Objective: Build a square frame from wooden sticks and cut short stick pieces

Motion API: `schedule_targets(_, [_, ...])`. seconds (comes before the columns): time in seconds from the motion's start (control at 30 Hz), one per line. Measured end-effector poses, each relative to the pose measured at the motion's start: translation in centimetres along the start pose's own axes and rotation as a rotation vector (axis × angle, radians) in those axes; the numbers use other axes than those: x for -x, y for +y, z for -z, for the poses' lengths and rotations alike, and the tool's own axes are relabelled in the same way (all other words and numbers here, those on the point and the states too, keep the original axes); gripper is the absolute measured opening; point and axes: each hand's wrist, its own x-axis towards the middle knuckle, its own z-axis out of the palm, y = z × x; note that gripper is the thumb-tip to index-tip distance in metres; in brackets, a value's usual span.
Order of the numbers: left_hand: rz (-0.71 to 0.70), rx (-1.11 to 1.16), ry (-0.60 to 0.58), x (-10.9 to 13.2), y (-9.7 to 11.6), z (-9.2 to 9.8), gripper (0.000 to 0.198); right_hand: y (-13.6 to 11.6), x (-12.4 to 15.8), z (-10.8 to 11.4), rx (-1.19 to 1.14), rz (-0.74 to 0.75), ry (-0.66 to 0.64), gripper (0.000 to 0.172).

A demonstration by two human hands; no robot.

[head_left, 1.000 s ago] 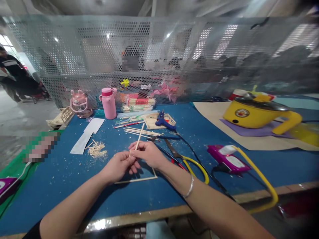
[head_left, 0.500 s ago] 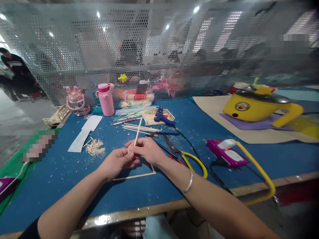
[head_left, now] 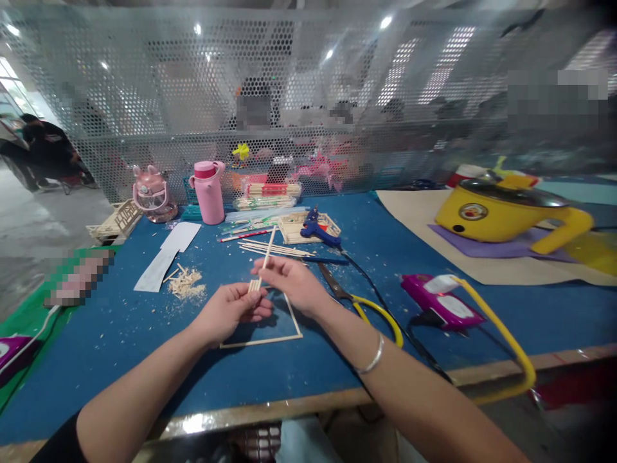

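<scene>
My left hand (head_left: 231, 310) is closed on a small bundle of short wooden sticks (head_left: 254, 285), their ends pointing up between thumb and fingers. A longer wooden stick (head_left: 270, 246) is pinched by my right hand (head_left: 289, 281), tilted upright, its lower end by the bundle. Below both hands, a frame of thin wooden sticks (head_left: 263, 341) lies on the blue table, partly hidden by my hands. Loose wooden sticks (head_left: 270, 248) lie just beyond. To the right of my right hand are scissors with yellow handles (head_left: 380, 315).
A blue glue gun (head_left: 318, 233) rests on a small stick-built tray (head_left: 289, 235). Wood scraps (head_left: 186, 283) lie left beside white paper (head_left: 166, 257). A pink bottle (head_left: 209, 196) stands behind. Rightward are a purple power strip (head_left: 443, 302) with cables and a yellow electric pot (head_left: 496, 212).
My hands have moved slightly apart, and the ends of the short sticks now show in my left hand. My right hand has shifted slightly up and right with the longer stick.
</scene>
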Motion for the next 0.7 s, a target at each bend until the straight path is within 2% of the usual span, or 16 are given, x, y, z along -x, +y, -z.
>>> schedule_targets(0.07, [0.004, 0.029, 0.004, 0.0, 0.2, 0.1, 0.022, -1.1, 0.0, 1.7, 0.026, 0.068, 0.094, 0.038])
schedule_targets(0.13, [0.007, 0.057, 0.015, 0.0, 0.4, 0.2, 0.017, -2.0, 0.5, 3.5, 0.220, 0.090, 0.162, 0.034])
schedule_targets(0.2, [0.006, 0.082, 0.033, 0.1, 0.6, 0.3, 0.012, -2.1, 1.6, 5.1, 0.628, 0.041, 0.113, 0.025])
schedule_targets(0.27, [0.003, 0.100, 0.051, 0.1, 0.7, 0.3, 0.009, -1.7, 3.0, 6.2, 1.070, -0.102, 0.022, 0.018])
schedule_targets(0.33, [-0.003, 0.109, 0.059, 0.2, 0.8, 0.3, 0.008, -1.1, 4.5, 6.9, 1.322, -0.228, 0.010, 0.010])
schedule_targets(0.5, [-0.009, 0.108, 0.041, 0.4, 0.9, 0.3, 0.009, -0.6, 6.3, 7.5, 1.357, -0.268, -0.042, 0.010])
schedule_targets(0.7, [-0.032, 0.108, 0.028, 0.1, 0.7, 0.3, 0.010, -0.1, 4.5, 7.7, 1.383, -0.194, -0.003, 0.018])
